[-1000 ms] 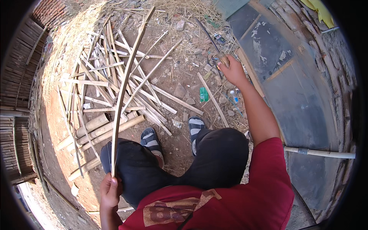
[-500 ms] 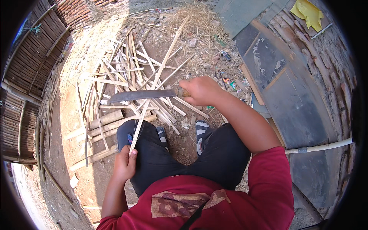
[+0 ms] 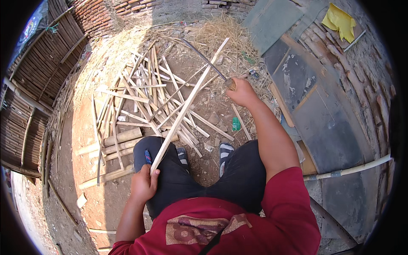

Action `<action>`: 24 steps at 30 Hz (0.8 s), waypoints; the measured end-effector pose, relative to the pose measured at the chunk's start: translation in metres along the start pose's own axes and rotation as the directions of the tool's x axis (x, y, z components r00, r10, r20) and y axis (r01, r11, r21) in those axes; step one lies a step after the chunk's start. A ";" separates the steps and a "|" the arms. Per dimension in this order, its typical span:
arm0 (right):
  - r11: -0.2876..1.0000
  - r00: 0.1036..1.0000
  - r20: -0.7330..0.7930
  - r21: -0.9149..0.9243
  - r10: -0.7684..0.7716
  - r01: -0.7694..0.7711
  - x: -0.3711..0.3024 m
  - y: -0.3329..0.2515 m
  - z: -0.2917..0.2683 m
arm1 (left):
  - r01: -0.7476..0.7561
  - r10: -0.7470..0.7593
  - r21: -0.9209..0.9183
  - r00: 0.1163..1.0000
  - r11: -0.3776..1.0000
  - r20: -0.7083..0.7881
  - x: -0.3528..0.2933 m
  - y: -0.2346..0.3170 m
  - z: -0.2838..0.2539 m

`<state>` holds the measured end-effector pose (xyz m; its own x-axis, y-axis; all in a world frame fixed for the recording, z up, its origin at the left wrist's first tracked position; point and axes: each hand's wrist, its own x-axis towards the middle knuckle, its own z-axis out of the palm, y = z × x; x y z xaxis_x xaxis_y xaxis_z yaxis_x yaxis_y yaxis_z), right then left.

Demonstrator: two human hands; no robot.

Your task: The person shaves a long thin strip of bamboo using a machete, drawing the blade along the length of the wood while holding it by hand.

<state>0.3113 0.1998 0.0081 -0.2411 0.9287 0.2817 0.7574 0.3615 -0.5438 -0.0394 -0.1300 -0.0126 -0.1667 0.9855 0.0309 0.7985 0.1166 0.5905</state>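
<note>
In my left hand (image 3: pixel 145 185), near my left thigh, is the lower end of a long split bamboo strip (image 3: pixel 182 112). The strip slants up and away to the right, over the ground. My right hand (image 3: pixel 244 92) is closed round the wooden handle of a machete (image 3: pixel 203 58). Its dark blade points away to the far left, seen nearly edge-on, and crosses near the strip's upper part. Whether blade and strip touch I cannot tell. Beyond my knees lies a loose pile of split bamboo strips (image 3: pixel 131 92).
Thick bamboo poles (image 3: pixel 121 137) lie left of my knee. A woven bamboo wall (image 3: pixel 63 36) stands at the left, a brick wall (image 3: pixel 95 19) at the back. Dark boards (image 3: pixel 331 114) and a pale pole (image 3: pixel 361 169) are at the right. Dry straw (image 3: pixel 221 32) lies at the far side.
The machete has swung from lying level across the strip to pointing away, with its edge turned. My right hand has moved right; the strip now leans further right and shows its broad face.
</note>
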 end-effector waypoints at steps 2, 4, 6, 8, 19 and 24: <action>0.987 0.970 0.189 -0.032 -0.152 0.160 -0.008 -0.027 0.001 | 0.040 -0.040 0.006 0.999 0.999 -0.028 -0.007 -0.003 -0.001; 0.943 0.903 0.335 -0.100 -0.268 0.317 -0.023 -0.061 -0.003 | 0.051 -0.055 -0.082 0.998 0.995 -0.036 -0.011 -0.004 -0.006; 0.853 0.825 0.434 -0.202 -0.362 0.481 -0.028 -0.087 -0.007 | 0.036 -0.041 -0.101 0.998 0.994 -0.053 -0.016 -0.015 -0.012; 0.960 0.945 0.198 -0.053 -0.261 0.276 -0.014 -0.051 -0.004 | -0.036 0.034 -0.040 0.998 0.999 -0.061 -0.028 -0.026 -0.019; 0.941 0.911 0.332 -0.144 -0.245 0.305 -0.012 -0.037 -0.006 | 0.054 -0.043 0.149 0.996 0.987 -0.077 -0.083 -0.061 -0.009; 0.988 0.985 0.170 -0.143 -0.032 0.057 -0.007 -0.010 -0.021 | 0.044 -0.034 0.157 0.997 0.987 -0.067 -0.076 -0.060 -0.020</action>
<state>0.3183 0.1879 0.0275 -0.3651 0.9170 0.1604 0.8212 0.3984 -0.4085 -0.0866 -0.2147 -0.0340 -0.2315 0.9707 0.0647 0.8715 0.1774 0.4571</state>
